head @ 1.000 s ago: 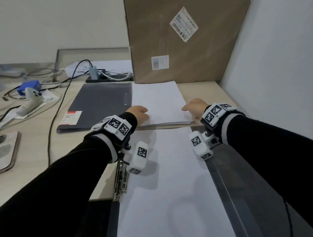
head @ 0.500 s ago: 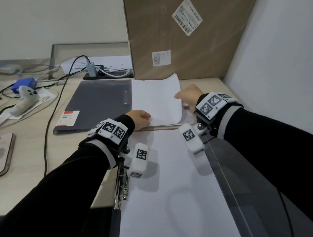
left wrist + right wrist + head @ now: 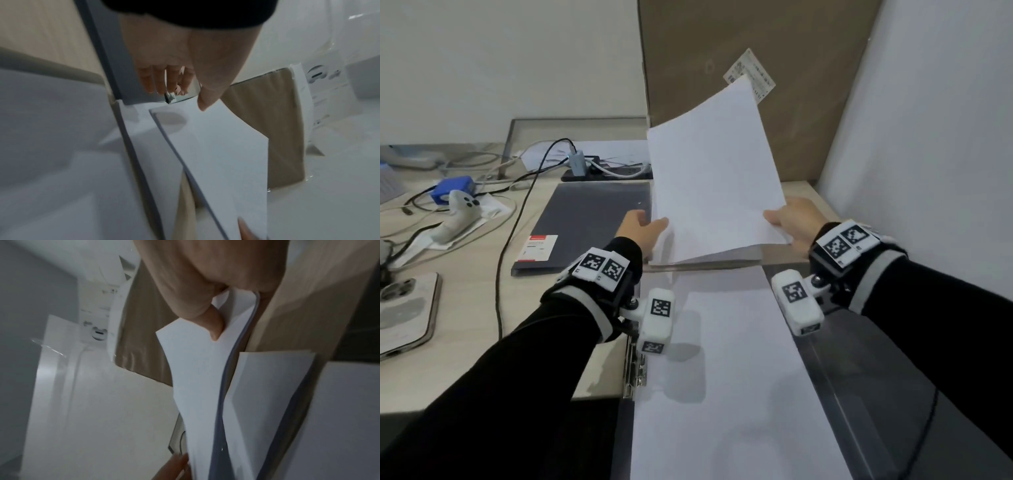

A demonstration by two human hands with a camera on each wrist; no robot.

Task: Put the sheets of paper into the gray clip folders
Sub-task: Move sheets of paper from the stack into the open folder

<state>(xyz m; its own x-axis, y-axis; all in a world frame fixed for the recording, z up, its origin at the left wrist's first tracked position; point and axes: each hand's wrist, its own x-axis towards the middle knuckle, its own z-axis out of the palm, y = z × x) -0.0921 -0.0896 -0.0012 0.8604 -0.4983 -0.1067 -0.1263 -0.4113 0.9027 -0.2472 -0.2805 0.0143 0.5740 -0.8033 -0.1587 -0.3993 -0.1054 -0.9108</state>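
Cardboard box [image 3: 756,68] behind lifted sheets [image 3: 712,192]

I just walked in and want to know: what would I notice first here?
Probably the white sheets of paper lifted up in the middle, the left hand and right hand each holding a bottom corner. Behind stands a big cardboard box, and a closed gray folder lies on the desk, left.

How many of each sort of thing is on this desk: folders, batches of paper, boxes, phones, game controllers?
Gray clip folders: 2, closed and open
Paper batches: 2, lifted and in the open folder
Cardboard box: 1
Phone: 1
White controller: 1
Total: 7
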